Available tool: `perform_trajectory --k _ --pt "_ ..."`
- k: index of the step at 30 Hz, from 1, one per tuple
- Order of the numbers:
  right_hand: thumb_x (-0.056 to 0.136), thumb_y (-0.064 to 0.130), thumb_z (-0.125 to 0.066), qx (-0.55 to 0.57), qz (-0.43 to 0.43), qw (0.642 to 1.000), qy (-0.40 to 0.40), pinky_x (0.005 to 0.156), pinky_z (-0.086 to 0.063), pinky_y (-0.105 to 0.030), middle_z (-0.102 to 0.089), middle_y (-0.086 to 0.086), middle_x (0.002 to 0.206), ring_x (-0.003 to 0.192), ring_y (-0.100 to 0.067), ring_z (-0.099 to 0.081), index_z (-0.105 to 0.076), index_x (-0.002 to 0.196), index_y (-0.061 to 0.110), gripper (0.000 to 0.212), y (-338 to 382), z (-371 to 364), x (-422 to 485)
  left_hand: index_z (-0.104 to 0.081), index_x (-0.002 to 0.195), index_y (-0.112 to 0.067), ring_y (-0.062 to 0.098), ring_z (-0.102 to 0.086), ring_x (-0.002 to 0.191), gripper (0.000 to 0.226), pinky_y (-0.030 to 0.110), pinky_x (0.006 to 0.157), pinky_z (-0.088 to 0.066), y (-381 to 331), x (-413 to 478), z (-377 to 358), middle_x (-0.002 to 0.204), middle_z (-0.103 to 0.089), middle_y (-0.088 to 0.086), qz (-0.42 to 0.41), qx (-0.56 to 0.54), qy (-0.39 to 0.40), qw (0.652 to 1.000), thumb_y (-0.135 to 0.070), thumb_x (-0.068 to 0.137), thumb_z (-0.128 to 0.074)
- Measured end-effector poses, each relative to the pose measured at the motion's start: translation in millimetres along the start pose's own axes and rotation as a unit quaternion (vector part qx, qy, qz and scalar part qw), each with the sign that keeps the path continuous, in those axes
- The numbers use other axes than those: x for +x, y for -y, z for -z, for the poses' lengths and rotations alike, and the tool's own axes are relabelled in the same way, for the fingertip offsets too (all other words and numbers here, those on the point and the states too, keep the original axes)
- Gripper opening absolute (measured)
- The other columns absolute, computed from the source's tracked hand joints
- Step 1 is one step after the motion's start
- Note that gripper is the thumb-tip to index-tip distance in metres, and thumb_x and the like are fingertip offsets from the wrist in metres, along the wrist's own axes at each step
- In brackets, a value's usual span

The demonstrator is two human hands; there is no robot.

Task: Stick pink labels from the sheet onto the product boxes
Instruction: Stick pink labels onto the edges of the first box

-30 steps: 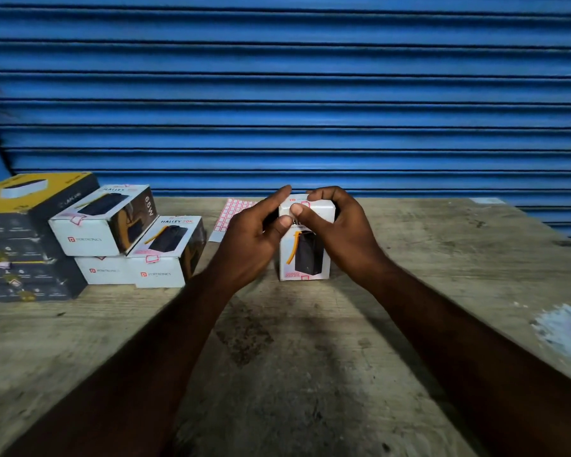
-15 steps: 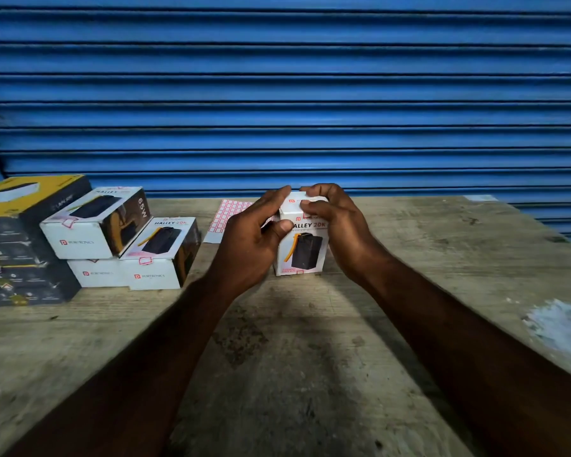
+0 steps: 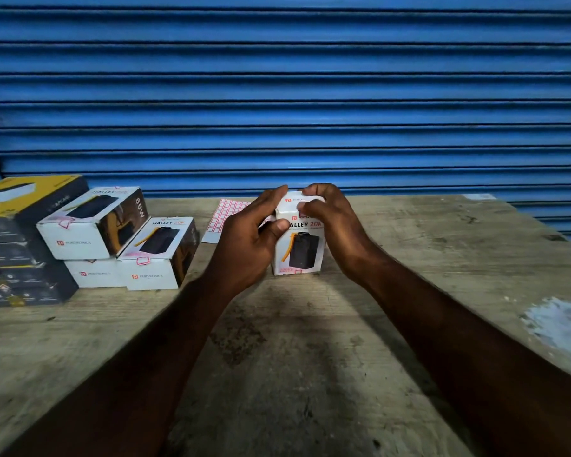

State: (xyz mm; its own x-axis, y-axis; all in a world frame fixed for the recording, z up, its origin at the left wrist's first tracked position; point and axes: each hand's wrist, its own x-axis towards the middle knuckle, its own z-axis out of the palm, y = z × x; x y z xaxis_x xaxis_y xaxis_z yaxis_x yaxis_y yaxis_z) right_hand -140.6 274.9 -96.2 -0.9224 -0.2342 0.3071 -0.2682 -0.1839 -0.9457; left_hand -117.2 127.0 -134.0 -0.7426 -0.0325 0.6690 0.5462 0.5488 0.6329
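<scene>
A white Halley 20K box (image 3: 302, 252) stood upright on the wooden table (image 3: 409, 258), gripped between both hands: left hand (image 3: 244, 239) thumb on its front, right hand (image 3: 337, 225) fingers curled over its top. The pink label sheet (image 3: 223, 214) lay just behind.

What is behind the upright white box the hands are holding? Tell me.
The pink label sheet lies flat on the table behind the box, to its left. The left hand covers part of it; whatever sits directly behind the box is hidden.
</scene>
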Motion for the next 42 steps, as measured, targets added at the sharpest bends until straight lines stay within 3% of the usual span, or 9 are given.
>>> perform_trajectory --k 9,16,20,25,27,30,34,37,42 --pt "0.096 0.002 -0.048 -0.034 -0.001 0.999 -0.040 0.058 -0.047 -0.010 -0.057 0.005 0.085 0.073 -0.005 -0.055 -0.056 0.099 0.014 0.014 -2 -3 4 -0.051 0.141 -0.007 -0.028 -0.038 0.121 0.052 0.002 0.104 -0.028 -3 -1 2 0.139 -0.050 -0.007 -0.022 0.027 -0.004 0.999 -0.014 0.089 -0.058" --pt "0.097 0.008 -0.055 -0.009 -0.006 1.000 -0.004 0.067 -0.049 -0.017 -0.057 -0.003 0.092 0.079 -0.010 -0.057 -0.054 0.106 0.008 0.010 -1 -1 4 -0.048 0.144 -0.012 -0.014 -0.037 0.133 0.050 0.005 0.110 -0.026 -5 -1 4 0.147 -0.048 -0.002 0.025 0.011 0.019 0.999 -0.004 0.095 -0.059" --pt "0.096 0.003 -0.052 -0.049 0.007 0.998 -0.028 0.055 -0.045 -0.006 -0.056 0.003 0.088 0.069 0.002 -0.058 -0.053 0.112 0.009 0.017 -3 -3 4 -0.044 0.147 -0.015 0.002 -0.045 0.136 0.058 0.023 0.118 -0.031 -12 -2 3 0.151 -0.049 0.004 0.089 -0.046 0.028 0.995 -0.030 0.092 -0.056" --pt "0.097 -0.007 -0.043 -0.045 0.062 0.997 -0.034 0.055 -0.046 -0.011 -0.051 0.001 0.085 0.054 0.009 -0.053 -0.043 0.111 0.008 0.020 -10 -5 4 -0.025 0.155 -0.028 0.012 -0.042 0.140 0.080 0.043 0.119 -0.032 -28 1 -9 0.158 -0.037 -0.003 0.225 -0.126 0.002 0.966 -0.060 0.087 -0.052" --pt "0.097 -0.009 -0.042 -0.057 0.086 0.994 -0.026 0.062 -0.049 -0.013 -0.052 -0.002 0.094 0.067 0.004 -0.056 -0.041 0.111 0.009 0.023 -11 -4 5 -0.041 0.147 -0.031 0.016 -0.056 0.128 0.072 0.043 0.112 -0.041 -29 1 -13 0.139 -0.058 -0.004 0.240 -0.100 0.002 0.966 -0.067 0.085 -0.046" --pt "0.100 -0.005 -0.043 -0.066 0.106 0.992 -0.018 0.073 -0.052 -0.016 -0.056 -0.008 0.108 0.083 -0.005 -0.058 -0.041 0.111 0.009 0.018 -14 0 6 -0.051 0.132 -0.033 0.007 -0.064 0.093 0.033 0.034 0.090 -0.052 -31 1 -14 0.103 -0.065 -0.012 0.226 -0.071 0.002 0.972 -0.043 0.103 -0.042" --pt "0.101 0.009 -0.048 -0.067 0.087 0.994 0.008 0.074 -0.050 -0.016 -0.057 0.001 0.108 0.084 -0.002 -0.059 -0.044 0.120 0.010 0.019 -18 7 10 -0.051 0.131 -0.042 0.017 -0.066 0.108 0.051 0.046 0.101 -0.049 -32 0 -12 0.117 -0.068 -0.009 0.235 -0.085 0.018 0.968 -0.061 0.083 -0.046" --pt "0.102 0.013 -0.046 -0.048 0.027 0.998 0.038 0.070 -0.051 -0.018 -0.056 0.002 0.104 0.088 -0.012 -0.059 -0.042 0.131 0.013 0.030 -17 11 12 -0.053 0.129 -0.040 0.015 -0.066 0.109 0.054 0.048 0.102 -0.049 -33 -1 -14 0.117 -0.069 -0.011 0.243 -0.091 0.014 0.966 -0.059 0.078 -0.050" --pt "0.078 0.026 -0.052 0.025 -0.016 0.997 0.070 0.062 -0.051 -0.021 -0.054 -0.004 0.102 0.086 -0.015 -0.057 -0.048 0.111 0.022 0.033 -15 12 12 -0.054 0.129 -0.035 0.016 -0.067 0.106 0.059 0.048 0.098 -0.052 -35 0 -16 0.114 -0.070 -0.010 0.256 -0.096 -0.010 0.962 -0.055 0.073 -0.056"
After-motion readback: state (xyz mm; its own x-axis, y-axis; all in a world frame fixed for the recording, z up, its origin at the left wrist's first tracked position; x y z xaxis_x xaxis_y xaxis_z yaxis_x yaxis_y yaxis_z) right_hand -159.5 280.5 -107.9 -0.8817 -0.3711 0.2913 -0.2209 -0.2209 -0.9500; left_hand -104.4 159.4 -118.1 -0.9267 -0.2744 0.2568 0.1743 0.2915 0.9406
